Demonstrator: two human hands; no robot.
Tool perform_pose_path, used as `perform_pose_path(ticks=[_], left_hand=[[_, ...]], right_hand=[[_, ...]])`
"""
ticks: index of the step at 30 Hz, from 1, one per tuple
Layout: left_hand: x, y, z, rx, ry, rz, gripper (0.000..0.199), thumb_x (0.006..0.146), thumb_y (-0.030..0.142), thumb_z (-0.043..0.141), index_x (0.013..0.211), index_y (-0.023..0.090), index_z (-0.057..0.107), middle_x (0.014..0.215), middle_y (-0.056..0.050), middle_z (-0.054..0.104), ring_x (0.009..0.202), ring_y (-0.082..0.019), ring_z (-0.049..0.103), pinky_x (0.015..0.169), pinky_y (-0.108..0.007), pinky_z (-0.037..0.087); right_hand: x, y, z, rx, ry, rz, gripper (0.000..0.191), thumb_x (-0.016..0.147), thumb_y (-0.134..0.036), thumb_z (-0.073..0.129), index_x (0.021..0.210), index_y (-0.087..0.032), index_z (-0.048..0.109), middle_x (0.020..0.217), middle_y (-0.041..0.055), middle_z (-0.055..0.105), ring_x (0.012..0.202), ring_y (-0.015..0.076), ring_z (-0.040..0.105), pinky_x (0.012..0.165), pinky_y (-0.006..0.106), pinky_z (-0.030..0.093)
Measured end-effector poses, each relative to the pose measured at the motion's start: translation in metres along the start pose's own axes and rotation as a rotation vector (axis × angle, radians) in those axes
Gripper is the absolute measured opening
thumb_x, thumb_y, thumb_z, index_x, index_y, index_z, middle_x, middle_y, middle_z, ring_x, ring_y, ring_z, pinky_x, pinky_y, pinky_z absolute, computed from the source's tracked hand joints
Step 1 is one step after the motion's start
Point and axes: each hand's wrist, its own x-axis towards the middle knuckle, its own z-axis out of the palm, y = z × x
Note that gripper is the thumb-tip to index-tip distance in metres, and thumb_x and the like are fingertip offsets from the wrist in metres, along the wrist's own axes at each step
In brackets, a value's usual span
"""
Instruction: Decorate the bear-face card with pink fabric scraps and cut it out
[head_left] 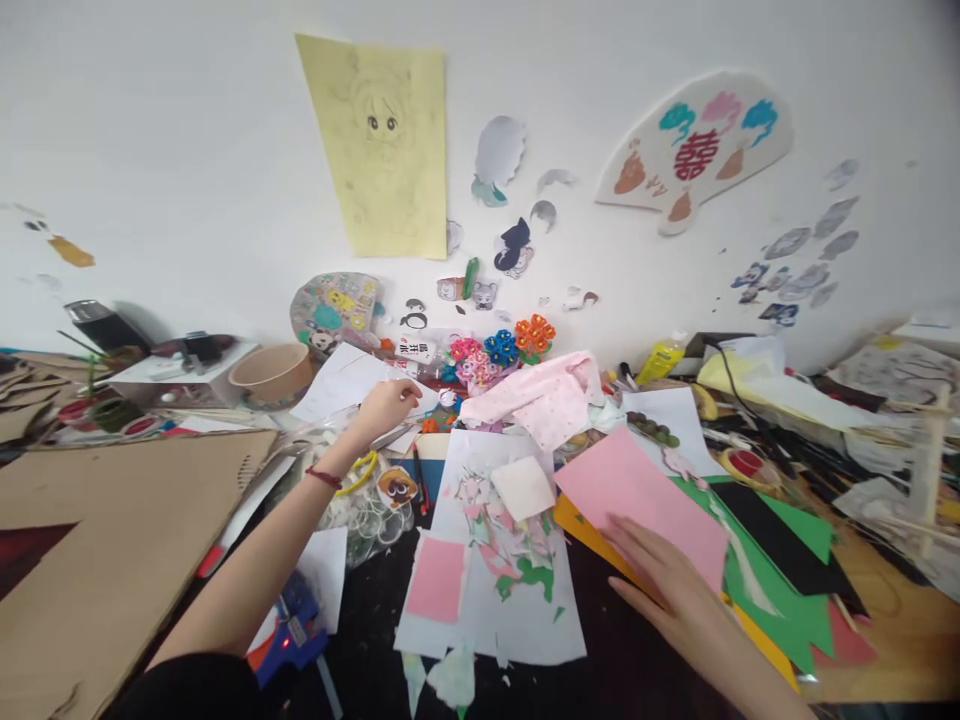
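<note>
My left hand [388,406] reaches over the clutter at the back of the table, beside a white sheet with faint drawing [334,385]. Its fingers are curled together, and whatever they may hold is too small to make out. On the right, my right hand [664,572] lies with fingers stretched out at the lower edge of a pink sheet [637,495]. Orange paper [589,535] shows under that sheet. Between my arms a white sheet [529,630] bears pink and green scraps [517,550], a folded white square [523,488] and a pink rectangle [436,580].
A blue glue gun [300,625] with a red light sits by my left forearm. Cardboard [127,540] covers the left side. Green paper [780,560] and a black strip [776,535] lie at right. Pink cloth [544,395] and craft flowers [499,350] stand near the wall.
</note>
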Motion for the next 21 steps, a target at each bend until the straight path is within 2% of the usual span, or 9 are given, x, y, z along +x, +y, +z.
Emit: perform_pose_path(ticks=[2,5,8,11,12,14,16,18,21], left_hand=[[-0.002,-0.003,-0.008,-0.040,0.045,-0.023,0.029,0.080,0.021,0.047,0.095,0.020,0.071,0.080,-0.003,0.076,0.073,-0.018,0.069,0.069,-0.026,0.048],[-0.011,0.003,-0.012,-0.115,0.071,-0.021,0.030,0.081,0.022,0.045,0.097,0.020,0.070,0.081,-0.002,0.076,0.068,-0.016,0.068,0.068,-0.025,0.049],[-0.024,0.017,-0.009,-0.185,0.037,0.012,0.029,0.082,0.023,0.046,0.097,0.020,0.070,0.083,-0.001,0.076,0.065,-0.015,0.067,0.066,-0.024,0.048],[-0.035,0.028,-0.004,-0.238,-0.032,0.067,0.027,0.082,0.023,0.046,0.094,0.019,0.071,0.080,0.000,0.076,0.063,-0.014,0.067,0.065,-0.023,0.048],[-0.037,0.031,-0.002,-0.251,-0.063,0.087,0.027,0.082,0.022,0.046,0.092,0.019,0.071,0.079,0.000,0.076,0.061,-0.013,0.066,0.064,-0.023,0.048],[-0.042,0.032,0.002,-0.271,-0.131,0.121,0.026,0.082,0.021,0.047,0.090,0.019,0.072,0.076,0.001,0.075,0.057,-0.012,0.065,0.060,-0.022,0.047],[-0.045,0.032,0.006,-0.283,-0.185,0.147,0.026,0.080,0.018,0.048,0.089,0.019,0.072,0.074,0.001,0.075,0.056,-0.012,0.064,0.059,-0.021,0.046],[-0.048,0.030,0.009,-0.290,-0.217,0.162,0.026,0.080,0.016,0.047,0.089,0.019,0.072,0.074,0.001,0.075,0.058,-0.012,0.065,0.060,-0.021,0.046],[-0.050,0.029,0.012,-0.298,-0.249,0.171,0.027,0.081,0.015,0.046,0.088,0.019,0.071,0.075,0.001,0.075,0.061,-0.013,0.065,0.060,-0.021,0.045]], right_hand=[[0.034,-0.008,0.000,-0.075,-0.026,-0.037,0.047,0.096,-0.040,0.050,0.142,-0.032,0.048,0.144,0.0059,0.054,0.131,0.0281,0.051,0.104,0.047,0.047],[0.104,-0.013,0.006,-0.164,-0.064,-0.109,0.043,0.097,-0.024,0.044,0.139,-0.025,0.050,0.146,0.0088,0.051,0.134,0.0261,0.047,0.107,0.044,0.043],[0.176,-0.003,0.023,-0.319,-0.136,-0.172,0.058,0.087,-0.003,0.042,0.143,-0.020,0.046,0.149,0.0126,0.046,0.137,0.0271,0.043,0.109,0.045,0.038],[0.229,0.010,0.043,-0.343,-0.198,-0.239,0.071,0.078,0.004,0.047,0.144,-0.022,0.045,0.153,0.0123,0.041,0.141,0.0280,0.038,0.111,0.046,0.034],[0.241,0.012,0.049,-0.348,-0.223,-0.259,0.074,0.077,0.004,0.050,0.145,-0.022,0.043,0.153,0.0123,0.042,0.140,0.0281,0.040,0.111,0.045,0.034],[0.259,0.015,0.059,-0.356,-0.283,-0.288,0.071,0.077,0.002,0.057,0.143,-0.022,0.046,0.141,0.0134,0.055,0.132,0.0270,0.050,0.106,0.042,0.039],[0.271,0.019,0.066,-0.367,-0.337,-0.282,0.053,0.081,-0.005,0.063,0.132,-0.019,0.058,0.123,0.0138,0.067,0.117,0.0251,0.060,0.101,0.039,0.044],[0.279,0.024,0.066,-0.378,-0.358,-0.243,0.032,0.088,-0.018,0.064,0.120,-0.016,0.063,0.116,0.0119,0.067,0.107,0.0233,0.064,0.096,0.041,0.048],[0.289,0.039,0.052,-0.376,-0.313,-0.149,0.032,0.094,-0.036,0.060,0.120,-0.016,0.060,0.121,0.0094,0.062,0.104,0.0221,0.063,0.089,0.044,0.053]])
